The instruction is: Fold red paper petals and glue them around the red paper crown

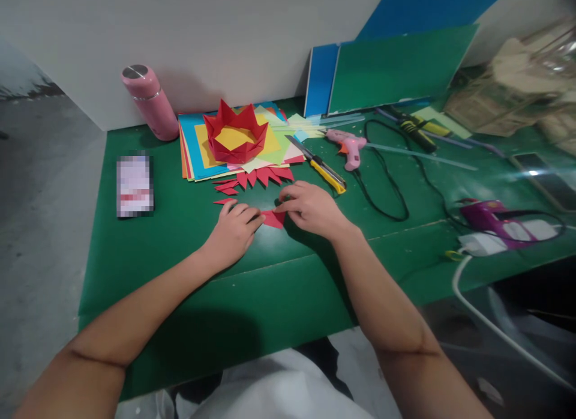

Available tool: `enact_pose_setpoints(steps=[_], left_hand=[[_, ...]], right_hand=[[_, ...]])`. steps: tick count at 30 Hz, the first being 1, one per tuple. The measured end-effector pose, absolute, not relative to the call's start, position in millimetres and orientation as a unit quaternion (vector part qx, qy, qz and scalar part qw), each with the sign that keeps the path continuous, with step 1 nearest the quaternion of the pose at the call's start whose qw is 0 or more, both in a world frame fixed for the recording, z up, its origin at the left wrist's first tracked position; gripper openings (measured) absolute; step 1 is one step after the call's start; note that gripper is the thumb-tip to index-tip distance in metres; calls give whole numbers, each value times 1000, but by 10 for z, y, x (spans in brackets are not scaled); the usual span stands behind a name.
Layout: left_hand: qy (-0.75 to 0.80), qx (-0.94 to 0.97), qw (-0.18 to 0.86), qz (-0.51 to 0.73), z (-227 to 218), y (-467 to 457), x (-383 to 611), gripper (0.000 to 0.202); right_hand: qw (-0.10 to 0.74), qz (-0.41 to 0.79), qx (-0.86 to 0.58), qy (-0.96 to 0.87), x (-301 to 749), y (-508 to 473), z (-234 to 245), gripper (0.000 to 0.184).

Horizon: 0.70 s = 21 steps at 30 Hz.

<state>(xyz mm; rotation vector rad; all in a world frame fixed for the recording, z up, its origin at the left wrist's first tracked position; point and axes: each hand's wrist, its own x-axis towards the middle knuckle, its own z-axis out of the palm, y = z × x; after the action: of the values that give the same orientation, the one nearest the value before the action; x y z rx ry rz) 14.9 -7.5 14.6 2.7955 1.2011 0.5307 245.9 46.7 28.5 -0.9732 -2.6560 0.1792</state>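
Fingers [252, 220] of our left hand [234, 228] are lying nearly flat, tips pressing the red paper piece [273, 220] onto the green desk [180, 245]; our right hand [311, 209] is pinching its far corner, fingers curled close.

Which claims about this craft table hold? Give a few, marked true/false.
1. The left hand and the right hand both touch the red paper piece on the green table. True.
2. The red paper crown sits on the stack of coloured sheets. True.
3. The pink bottle lies on its side. False: it stands upright.
4. The right hand holds the yellow utility knife. False: it lies on the table beyond that hand.
5. The pink glue gun lies left of the crown. False: right of it.
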Motion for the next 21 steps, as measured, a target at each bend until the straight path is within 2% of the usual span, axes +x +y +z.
enact_pose_setpoints(steps=[4,7,12,15,21], left_hand=[[378,906,23,190,100,-68,151,28],[370,906,29,204,78,-68,163,27],[384,895,40,223,101,-69,173,28],[372,896,48,237,119,-47,150,28],[373,892,73,244,102,31,75,28]], right_hand=[[204,41,-350,-913,2442,443,287,29],[264,118,-305,-907,2382,399,281,21],[196,212,-260,-921,2302,399,220,29],[207,217,-256,-919,2311,429,188,17],[223,213,-242,-920,2331,434,190,19]])
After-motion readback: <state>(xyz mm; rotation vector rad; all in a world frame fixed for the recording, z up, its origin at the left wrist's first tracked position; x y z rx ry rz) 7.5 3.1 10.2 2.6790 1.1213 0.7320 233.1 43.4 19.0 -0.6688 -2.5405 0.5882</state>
